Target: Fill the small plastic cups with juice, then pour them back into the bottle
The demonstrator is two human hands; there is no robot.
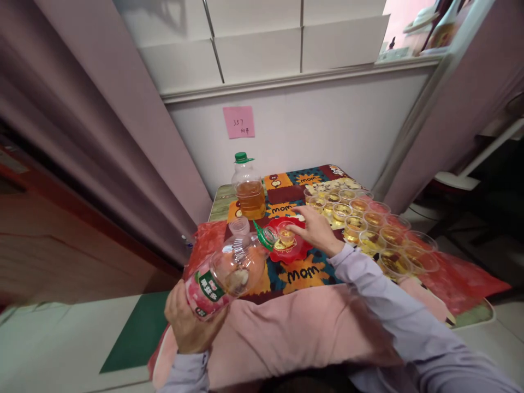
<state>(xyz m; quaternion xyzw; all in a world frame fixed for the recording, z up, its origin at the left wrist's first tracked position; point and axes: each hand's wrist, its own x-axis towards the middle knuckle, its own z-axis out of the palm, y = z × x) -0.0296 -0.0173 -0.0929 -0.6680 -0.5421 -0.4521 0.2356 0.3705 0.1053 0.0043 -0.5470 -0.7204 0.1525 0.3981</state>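
In my left hand [192, 319] I grip a large clear plastic bottle [239, 267] with a pink label, tilted so that its green-collared mouth [267, 236] points right and down. That mouth is at the rim of a small clear plastic cup [286, 238], which has some yellow liquid in it. The cup stands on a red scalloped plate [301, 252]. My right hand [317, 229] reaches in from the right, thumb and fingers curved about the cup's rim; the far fingers are partly hidden.
Several clear cups [355, 222] of yellow liquid stand close together at the right. A second bottle [250, 196], green-capped and part full of amber liquid, stands upright at the back left. An upturned-looking clear cup [239, 225] is behind my bottle. A patterned cloth [303, 273] covers the table.
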